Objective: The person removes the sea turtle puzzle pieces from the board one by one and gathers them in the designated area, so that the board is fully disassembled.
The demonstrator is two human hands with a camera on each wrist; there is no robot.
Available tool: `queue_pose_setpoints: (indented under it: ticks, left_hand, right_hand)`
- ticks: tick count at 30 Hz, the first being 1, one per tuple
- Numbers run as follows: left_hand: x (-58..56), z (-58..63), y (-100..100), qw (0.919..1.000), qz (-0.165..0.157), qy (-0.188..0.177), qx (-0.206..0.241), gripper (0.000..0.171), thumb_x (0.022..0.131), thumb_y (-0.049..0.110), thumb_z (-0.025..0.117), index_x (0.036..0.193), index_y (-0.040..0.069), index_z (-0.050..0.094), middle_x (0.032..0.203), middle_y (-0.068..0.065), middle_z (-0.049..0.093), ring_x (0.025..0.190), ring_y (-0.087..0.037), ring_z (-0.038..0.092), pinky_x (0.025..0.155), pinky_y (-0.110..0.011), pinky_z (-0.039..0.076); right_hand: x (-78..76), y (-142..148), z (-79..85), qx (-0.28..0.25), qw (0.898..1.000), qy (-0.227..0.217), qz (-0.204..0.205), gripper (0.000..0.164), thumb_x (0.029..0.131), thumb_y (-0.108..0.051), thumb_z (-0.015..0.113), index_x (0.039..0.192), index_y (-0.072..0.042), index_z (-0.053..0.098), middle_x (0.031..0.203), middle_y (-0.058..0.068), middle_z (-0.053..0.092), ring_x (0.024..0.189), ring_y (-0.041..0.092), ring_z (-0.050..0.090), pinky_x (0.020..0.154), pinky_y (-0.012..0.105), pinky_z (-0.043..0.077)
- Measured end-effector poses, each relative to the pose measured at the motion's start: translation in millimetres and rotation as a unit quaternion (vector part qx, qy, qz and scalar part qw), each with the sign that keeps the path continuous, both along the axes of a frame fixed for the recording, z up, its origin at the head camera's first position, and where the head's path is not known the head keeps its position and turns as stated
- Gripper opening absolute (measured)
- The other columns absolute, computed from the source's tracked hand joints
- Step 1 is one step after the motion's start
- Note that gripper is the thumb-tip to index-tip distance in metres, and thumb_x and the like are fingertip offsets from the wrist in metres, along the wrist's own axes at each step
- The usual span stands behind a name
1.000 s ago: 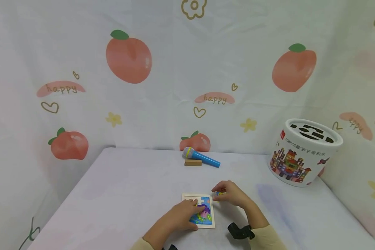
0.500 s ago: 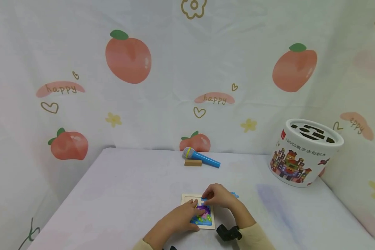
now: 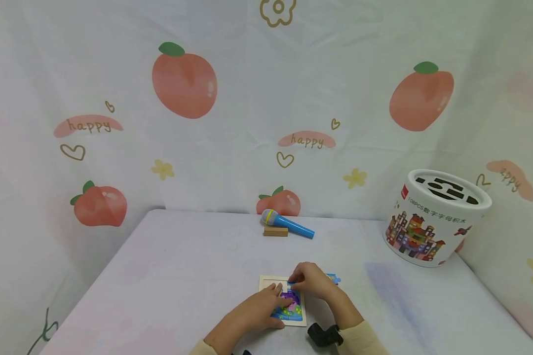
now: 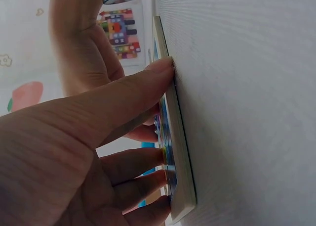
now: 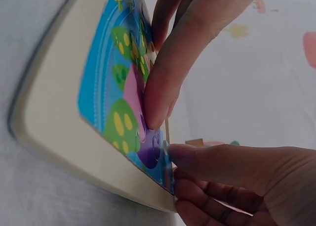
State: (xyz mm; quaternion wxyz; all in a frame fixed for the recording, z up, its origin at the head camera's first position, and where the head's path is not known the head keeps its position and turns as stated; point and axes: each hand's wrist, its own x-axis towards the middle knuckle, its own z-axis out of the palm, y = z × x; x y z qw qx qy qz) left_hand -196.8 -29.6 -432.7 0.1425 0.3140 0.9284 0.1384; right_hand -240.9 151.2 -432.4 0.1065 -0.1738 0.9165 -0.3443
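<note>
A small wooden jigsaw puzzle with a blue, purple and green picture lies in a pale frame on the table. My left hand spreads over its left part, fingertips pressing on the picture. In the left wrist view the thumb rests on the frame's near edge. At the far right corner of the puzzle, my right hand pinches a puzzle piece between thumb and fingertips, low over the board; most of the piece is hidden by the fingers. Loose blue puzzle pieces show behind the right hand.
A blue toy microphone and a small brown wooden block lie at the table's back edge. At the back right stands a white bucket with a slotted lid. Black wrist cameras sit at the wrists.
My right hand has moved left from beside the frame to the puzzle's far right corner, uncovering loose pieces behind it. The left hand stays on the puzzle; the last half second shows little motion.
</note>
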Motion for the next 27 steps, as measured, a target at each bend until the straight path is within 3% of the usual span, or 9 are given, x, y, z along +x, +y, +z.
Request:
queue_pose_setpoints:
  ticks: [18,24,27]
  left_hand:
    - [-0.6,-1.1,2.0,1.0,0.005,-0.005,-0.002,0.05,0.08,0.038,0.07,0.128,0.033,0.057,0.144,-0.011,0.043,0.134,-0.029,0.04,0.103,-0.043,0.042]
    - [-0.5,-1.6,2.0,0.9999,0.011,-0.008,-0.006,0.05,0.08,0.039,0.07,0.128,0.034,0.057,0.144,-0.01,0.044,0.135,-0.028,0.039,0.104,-0.043,0.042]
    - [-0.7,-1.9,1.8,0.9998,0.011,-0.013,-0.006,0.05,0.081,0.039,0.069,0.128,0.034,0.056,0.144,-0.009,0.044,0.135,-0.027,0.039,0.104,-0.043,0.041]
  right_hand:
    - [-1.5,2.5,-5.0,-0.015,1.0,0.0,-0.003,0.009,0.082,-0.003,0.067,0.091,-0.006,0.064,0.083,0.001,0.057,0.075,0.013,0.049,0.067,0.023,0.048]
    - [-5.0,7.5,-7.1,-0.06,0.998,-0.022,-0.007,0.011,0.082,-0.005,0.068,0.092,-0.005,0.066,0.084,0.001,0.062,0.077,0.013,0.053,0.073,0.028,0.053]
    - [-6.8,11.1,-8.9,-0.094,0.994,-0.043,-0.021,0.012,0.081,-0.006,0.07,0.092,-0.003,0.066,0.081,0.001,0.061,0.074,0.013,0.053,0.069,0.026,0.052]
